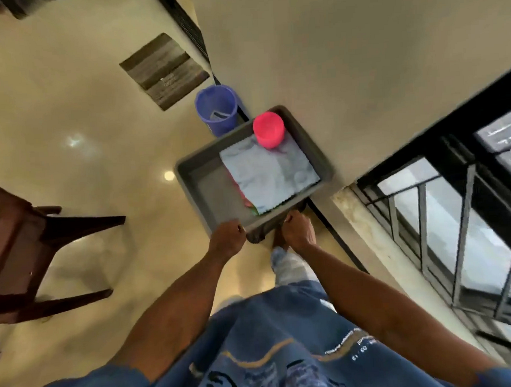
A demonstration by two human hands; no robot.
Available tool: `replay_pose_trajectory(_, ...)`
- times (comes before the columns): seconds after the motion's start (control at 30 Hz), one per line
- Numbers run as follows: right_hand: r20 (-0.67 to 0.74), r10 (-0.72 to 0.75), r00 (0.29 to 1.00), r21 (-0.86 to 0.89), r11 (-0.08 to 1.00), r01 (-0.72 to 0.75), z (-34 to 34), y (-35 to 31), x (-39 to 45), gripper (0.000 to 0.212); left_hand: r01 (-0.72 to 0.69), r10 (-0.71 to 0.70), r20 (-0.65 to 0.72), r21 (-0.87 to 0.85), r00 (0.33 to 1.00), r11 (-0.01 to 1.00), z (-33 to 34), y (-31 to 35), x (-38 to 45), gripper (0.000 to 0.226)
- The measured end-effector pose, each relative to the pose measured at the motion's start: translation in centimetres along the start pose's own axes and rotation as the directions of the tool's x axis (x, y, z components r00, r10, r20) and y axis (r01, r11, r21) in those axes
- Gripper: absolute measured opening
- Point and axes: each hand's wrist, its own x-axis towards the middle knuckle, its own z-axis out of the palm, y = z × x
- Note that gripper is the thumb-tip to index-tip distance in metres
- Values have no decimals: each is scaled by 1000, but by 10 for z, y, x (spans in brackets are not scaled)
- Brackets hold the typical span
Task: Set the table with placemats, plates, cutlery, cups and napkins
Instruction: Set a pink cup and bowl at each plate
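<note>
Grey tray (201, 178) at frame centre, carrying a pink cup (268, 129) and pale napkin (269, 174).
Gripping its near rim: left hand (226, 239), right hand (297, 231), fingers curled, apart.

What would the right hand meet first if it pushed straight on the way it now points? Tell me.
The right hand grips the near rim of the grey tray. Straight ahead lies the pale cloth inside it, then probably the pink cup; depth is unclear.

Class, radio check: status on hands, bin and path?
Left hand and right hand grip grey bin near rim. Pink cup, cloth inside. Blue bucket on floor ahead.
</note>
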Motion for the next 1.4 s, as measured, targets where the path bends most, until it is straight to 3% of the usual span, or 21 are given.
replay_pose_trajectory(0.1, 38, -8, 999, -34, 999, 10, -24, -12, 49, 11, 19, -20, -13, -84, 1000, 996, -22, 36, 48, 26)
replay_pose_trajectory(0.2, 45, -15, 999, -86, 996, 19, -40, -23, 89, 16, 28, -27, 4, -97, 1000, 995, -35, 59, 79, 23)
replay_pose_trajectory(0.37, 17, -11, 1000, -4, 1000, 11, -45, -40, 138, 9, 45, -41, 38, -91, 998, 995, -46, 69, 123, 21)
replay_pose_trajectory(0.47, -20, 98, 995, 126, 988, -95, -45, -47, 172, 10, 54, -48, 89, -63, 995, 997, -49, 69, 157, 20)
replay_pose_trajectory(0.6, 35, 217, 975, 274, 937, -219, -40, -57, 205, 25, 91, -81, 109, -96, 991, 991, -54, 61, 197, 16)
replay_pose_trajectory(0.7, 70, 275, 959, 418, 865, -278, -30, -64, 234, 39, 144, -122, 134, -175, 983, 974, -55, 57, 229, 28)
replay_pose_trajectory(0.8, 51, 296, 954, 510, 814, -280, -22, -74, 266, 52, 186, -157, 131, -255, 979, 949, -55, 58, 261, 41)
replay_pose_trajectory(0.9, 52, 300, 952, 616, 741, -267, -26, -99, 282, 80, 174, -144, 115, -321, 983, 931, -52, 57, 281, 40)
replay_pose_trajectory(1.1, 131, 340, 931, 648, 682, -340, -16, -123, 326, 69, 131, -111, 74, -365, 991, 922, -42, 52, 293, 34)
replay_pose_trajectory(1.27, 164, 375, 912, 553, 731, -400, 3, -120, 339, 59, 172, -144, 102, -374, 984, 911, -30, 38, 290, 34)
replay_pose_trajectory(1.4, 153, 375, 914, 637, 670, -381, 5, -120, 333, 54, 182, -149, 114, -373, 982, 910, -34, 40, 290, 34)
